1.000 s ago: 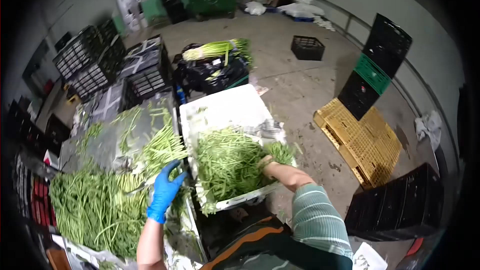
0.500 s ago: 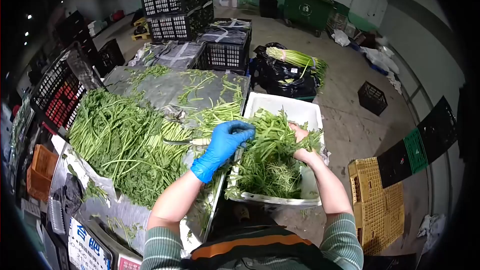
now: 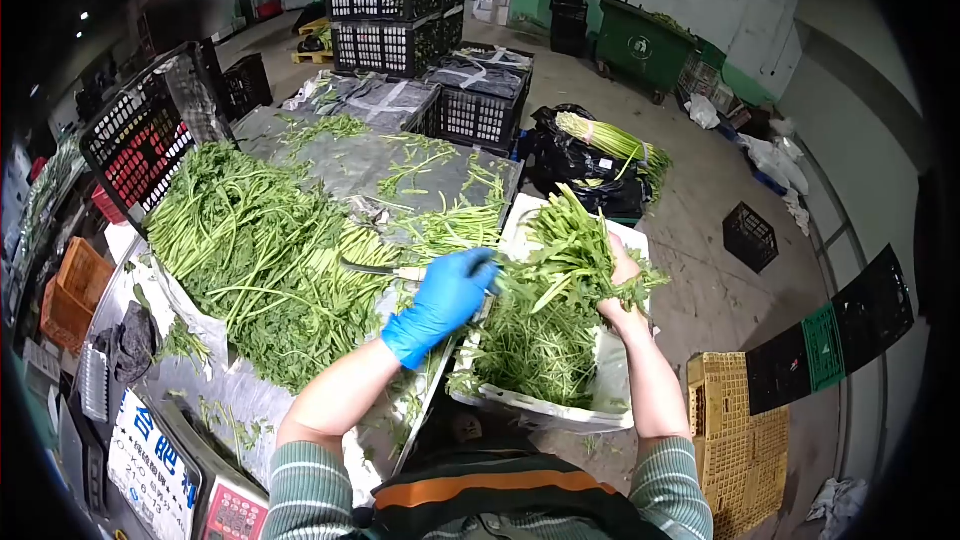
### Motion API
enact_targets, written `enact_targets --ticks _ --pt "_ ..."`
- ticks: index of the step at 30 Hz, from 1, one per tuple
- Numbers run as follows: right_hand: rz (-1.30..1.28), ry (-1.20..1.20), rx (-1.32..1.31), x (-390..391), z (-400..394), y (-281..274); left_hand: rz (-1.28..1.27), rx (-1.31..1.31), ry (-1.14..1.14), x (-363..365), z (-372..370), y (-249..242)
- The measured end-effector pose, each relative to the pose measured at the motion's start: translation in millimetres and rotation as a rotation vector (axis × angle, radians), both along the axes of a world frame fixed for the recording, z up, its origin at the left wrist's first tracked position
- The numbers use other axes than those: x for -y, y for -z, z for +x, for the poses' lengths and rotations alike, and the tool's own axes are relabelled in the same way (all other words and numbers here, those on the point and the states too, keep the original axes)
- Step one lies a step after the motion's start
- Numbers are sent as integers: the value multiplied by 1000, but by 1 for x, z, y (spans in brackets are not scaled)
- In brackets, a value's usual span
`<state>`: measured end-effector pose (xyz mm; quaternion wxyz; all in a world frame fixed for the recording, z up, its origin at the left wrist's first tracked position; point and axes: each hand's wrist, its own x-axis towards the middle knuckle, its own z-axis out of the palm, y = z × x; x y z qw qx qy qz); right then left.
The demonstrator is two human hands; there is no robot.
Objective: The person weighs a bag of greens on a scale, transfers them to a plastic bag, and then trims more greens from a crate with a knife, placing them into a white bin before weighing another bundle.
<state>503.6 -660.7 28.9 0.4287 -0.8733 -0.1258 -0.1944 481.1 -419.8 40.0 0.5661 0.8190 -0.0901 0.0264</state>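
**Your hands meet at the bunch of greens**

Your right hand (image 3: 622, 290) is closed tight around a bunch of greens (image 3: 570, 255). It grips the bunch at the low end, over the white tub (image 3: 612, 370). The bunch is up in the air, not lying in the tub.

The bunch is long. It runs from your right hand up and away to the far left. The loose tips fan out at the far end. The gripped end is the near end, by your wrist.

Your left hand (image 3: 445, 298), in the blue glove, sits just to the left of the bunch. Its fingers are curled, and the fingertips touch the left side of the greens. You cannot tell if it holds any stems. A knife (image 3: 385, 269) lies right beside that hand, and its blade points left, over the big pile of greens (image 3: 250, 250) on the table (image 3: 330, 165).

So the bunch lies to the right of your left hand. The right hand is the nearer one, since it already has the bunch.

More greens fill the tub under both hands.
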Motion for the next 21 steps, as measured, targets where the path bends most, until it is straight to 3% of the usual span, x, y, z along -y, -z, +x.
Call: enact_targets --ticks 1,3,5,6,8,9,11,12,13,15,18,19,21 --pt "-30 12 25 4 -2 -1 -67 -115 -40 -14 6 -7" --pt "119 -101 14 3 -7 -5 -237 32 -77 -35 29 4" --pt "156 -134 -103 0 -6 -4 175 519 -12 -11 14 -20" --pt "20 -64 -30 -1 -2 4 164 406 19 10 -7 -41" --pt "-169 -5 123 -9 2 11 532 387 14 31 -7 -40" --pt "-166 -7 124 -8 2 16 422 518 11 29 5 -27" --pt "-122 -30 129 1 1 13 63 304 -47 10 12 -35" --pt "25 -75 144 2 -7 6 -113 187 -78 -6 27 -37" --pt "98 -66 69 11 -3 16 -169 130 -65 -21 41 -36" --pt "190 -55 -23 18 2 26 129 474 15 -16 45 -31" --pt "85 -56 18 8 1 22 39 244 313 10 32 -33" --pt "68 -56 32 6 1 22 -40 152 285 15 33 -32" --pt "104 -62 20 9 -1 20 247 195 169 11 31 -30"
